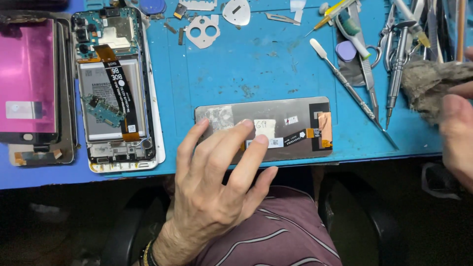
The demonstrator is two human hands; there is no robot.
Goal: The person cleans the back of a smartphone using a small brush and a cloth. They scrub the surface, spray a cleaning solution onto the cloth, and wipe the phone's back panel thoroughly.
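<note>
The left hand (217,182) presses flat, fingers spread, on the grey screen panel (276,125) near the blue mat's (256,64) front edge, gripping nothing. Right of the panel, the right hand (458,133) pinches a fuzzy grey rag (428,81).

Blue mat (256,64) carries screen panel (290,125) (tools (364,74) beside).
</note>
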